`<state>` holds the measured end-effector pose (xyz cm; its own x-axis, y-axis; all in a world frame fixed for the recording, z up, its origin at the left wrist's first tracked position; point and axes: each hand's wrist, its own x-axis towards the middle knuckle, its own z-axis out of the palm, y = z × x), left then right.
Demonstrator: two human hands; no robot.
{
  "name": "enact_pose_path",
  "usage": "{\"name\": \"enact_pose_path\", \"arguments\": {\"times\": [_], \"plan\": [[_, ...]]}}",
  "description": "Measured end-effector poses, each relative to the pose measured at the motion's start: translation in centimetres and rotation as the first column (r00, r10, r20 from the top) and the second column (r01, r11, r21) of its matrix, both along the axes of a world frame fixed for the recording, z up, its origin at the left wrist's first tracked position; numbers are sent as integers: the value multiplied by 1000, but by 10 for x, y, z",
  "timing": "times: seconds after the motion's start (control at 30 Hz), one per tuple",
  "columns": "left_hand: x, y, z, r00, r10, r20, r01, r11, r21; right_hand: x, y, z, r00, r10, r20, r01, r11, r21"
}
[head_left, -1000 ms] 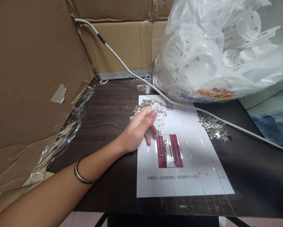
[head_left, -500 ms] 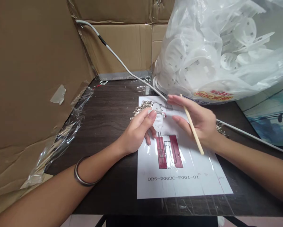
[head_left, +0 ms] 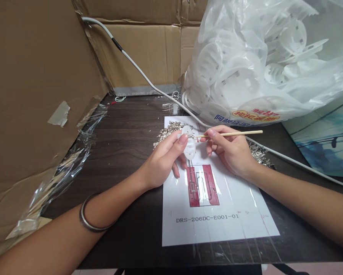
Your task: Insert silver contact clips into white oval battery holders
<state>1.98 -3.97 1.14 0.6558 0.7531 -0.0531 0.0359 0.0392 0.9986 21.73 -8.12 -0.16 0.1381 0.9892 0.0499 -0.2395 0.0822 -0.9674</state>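
Note:
My left hand (head_left: 165,158) is closed on a small white oval plastic piece (head_left: 189,149), thumb pressed on its face. Between the thumb and fingers of my right hand (head_left: 231,151) is a thin wooden stick (head_left: 242,133), held nearly level. The stick's left tip reaches the right edge of the oval piece, near a tiny metal part there; whether they touch I cannot tell. Under both hands lies a printed sheet (head_left: 217,229) with a red and white diagram. Small metal parts (head_left: 171,130) are heaped beyond my left hand, and another heap (head_left: 258,154) sits beside my right wrist.
A large clear bag (head_left: 240,95) full of white plastic pieces stands at the back right. A white cable (head_left: 148,82) runs across the dark table (head_left: 125,126) behind my hands. Cardboard walls (head_left: 39,76) rise at the left and back, with loose clear tape along the left edge.
My right hand has turned and closed its fingers on the stick, swinging it from steep to nearly level with its tip at the oval piece. My left hand keeps its hold.

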Motion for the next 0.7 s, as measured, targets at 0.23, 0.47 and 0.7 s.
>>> {"name": "enact_pose_path", "arguments": {"times": [0.23, 0.47, 0.7], "plan": [[-1, 0, 1, 1000, -16, 0, 16, 1000, -16, 0, 1, -1, 1000, 22, -3, -22, 999, 36], [-1, 1, -1, 1000, -13, -4, 13, 1000, -22, 2, 2, -2, 998, 55, -23, -53, 997, 48], [-1, 2, 0, 999, -34, -12, 34, 999, -28, 3, 3, -1, 997, 75, -12, -75, 996, 52]]}}
